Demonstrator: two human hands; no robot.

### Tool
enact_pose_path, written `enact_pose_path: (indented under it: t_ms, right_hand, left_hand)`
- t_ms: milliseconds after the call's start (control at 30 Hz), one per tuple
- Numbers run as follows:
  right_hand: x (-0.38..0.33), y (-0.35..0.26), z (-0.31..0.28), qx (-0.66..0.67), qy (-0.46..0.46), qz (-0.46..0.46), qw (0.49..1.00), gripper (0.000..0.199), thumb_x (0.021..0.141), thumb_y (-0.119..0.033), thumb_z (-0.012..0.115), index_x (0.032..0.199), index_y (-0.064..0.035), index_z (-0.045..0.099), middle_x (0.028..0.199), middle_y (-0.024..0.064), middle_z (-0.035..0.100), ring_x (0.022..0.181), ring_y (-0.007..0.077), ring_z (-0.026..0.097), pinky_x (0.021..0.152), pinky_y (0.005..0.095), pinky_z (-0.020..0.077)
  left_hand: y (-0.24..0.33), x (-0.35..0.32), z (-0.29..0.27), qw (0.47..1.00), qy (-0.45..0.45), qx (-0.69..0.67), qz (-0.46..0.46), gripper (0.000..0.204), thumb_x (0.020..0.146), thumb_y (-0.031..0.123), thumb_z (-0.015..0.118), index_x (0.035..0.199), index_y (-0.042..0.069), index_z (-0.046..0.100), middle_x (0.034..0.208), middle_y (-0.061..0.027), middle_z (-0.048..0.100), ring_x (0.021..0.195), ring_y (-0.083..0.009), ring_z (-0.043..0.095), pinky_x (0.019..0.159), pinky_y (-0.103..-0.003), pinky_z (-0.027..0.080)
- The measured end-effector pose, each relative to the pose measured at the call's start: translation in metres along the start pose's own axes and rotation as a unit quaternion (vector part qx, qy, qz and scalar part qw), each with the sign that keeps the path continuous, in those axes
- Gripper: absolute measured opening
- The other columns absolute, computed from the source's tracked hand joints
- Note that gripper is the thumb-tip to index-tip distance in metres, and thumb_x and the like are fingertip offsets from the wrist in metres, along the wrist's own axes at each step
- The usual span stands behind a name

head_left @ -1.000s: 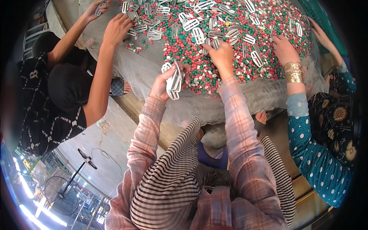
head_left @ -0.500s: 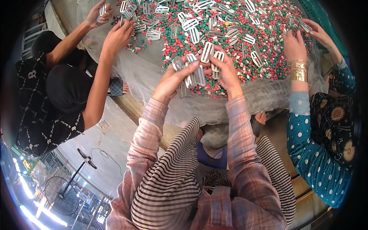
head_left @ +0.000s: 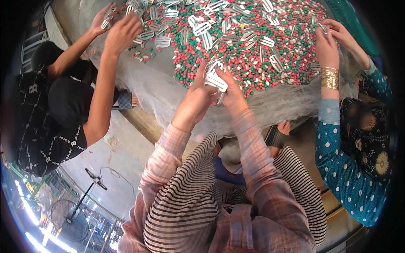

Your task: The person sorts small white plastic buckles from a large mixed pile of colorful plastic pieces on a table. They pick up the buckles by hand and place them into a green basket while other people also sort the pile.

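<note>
Left hand: the left hand (head_left: 197, 101) comes in from below left, fingers closed around the lower left side of the bundle; exact finger placement partly hidden.
Right hand: the right hand (head_left: 233, 93) is closed on the same bundle from the right, thumb lying along it; far fingers hidden.
Plate bundle: the bundle of slotted metal plates (head_left: 216, 80) is between both hands, above the near edge of the pile; silver, overlapping, count not readable.
Media pile: red, green and white pellets (head_left: 291, 69) spread beyond the hands.
Loose plates: more slotted plates (head_left: 202, 28) lie scattered over the pellets, some overlapping, thickest toward the far side.
Mesh: translucent netting (head_left: 274, 103) runs along the near edge of the pile, gathered in folds.
Left co-worker: black patterned shirt (head_left: 50, 139); farther hand (head_left: 102, 20) grips slotted metal, nearer hand (head_left: 123, 33) is bent at the pile edge, its grip unclear.
Right co-worker: teal dotted sleeve (head_left: 337, 168), gold bangles (head_left: 330, 79); both hands close together on a small metal piece, details too small.
Own clothing: plaid sleeves (head_left: 164, 152), striped cloth (head_left: 181, 185) over the legs.
Lower left: black fan (head_left: 69, 217) on the floor side.
</note>
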State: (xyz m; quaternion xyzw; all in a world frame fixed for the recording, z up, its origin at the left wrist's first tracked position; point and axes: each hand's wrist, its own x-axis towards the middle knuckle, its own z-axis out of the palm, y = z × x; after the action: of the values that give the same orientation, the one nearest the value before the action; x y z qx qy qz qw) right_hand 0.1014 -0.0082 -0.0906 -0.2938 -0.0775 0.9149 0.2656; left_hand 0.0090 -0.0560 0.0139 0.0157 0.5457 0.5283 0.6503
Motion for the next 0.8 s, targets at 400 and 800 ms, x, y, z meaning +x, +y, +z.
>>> enact_pose_path:
  t_ms: [400,800]
  right_hand:
    - [0.048,-0.13,0.04,0.164,0.009,-0.1,0.981,0.03,0.089,-0.021,0.049,0.115,-0.0058,0.053,0.106,0.0143,0.063,0.082,0.0215,0.065,0.053,0.0287,0.0547]
    - [0.051,-0.445,0.052,-0.283,-0.02,-0.425,0.859,0.058,0.092,-0.054,0.034,0.128,-0.0099,0.042,0.123,0.0098,0.053,0.104,0.0288,0.056,0.078,0.0489,0.05]
  left_hand:
    - [0.046,-0.045,0.007,0.969,0.049,0.156,0.186,0.062,0.085,0.006,0.047,0.143,0.009,0.024,0.15,-0.0087,0.02,0.138,-0.0317,0.018,0.094,-0.046,0.046]
    - [0.044,-0.013,-0.007,0.989,0.047,0.101,0.1,0.066,0.084,0.006,0.054,0.143,0.009,0.025,0.145,-0.0118,0.026,0.127,-0.0228,0.036,0.096,-0.032,0.038]
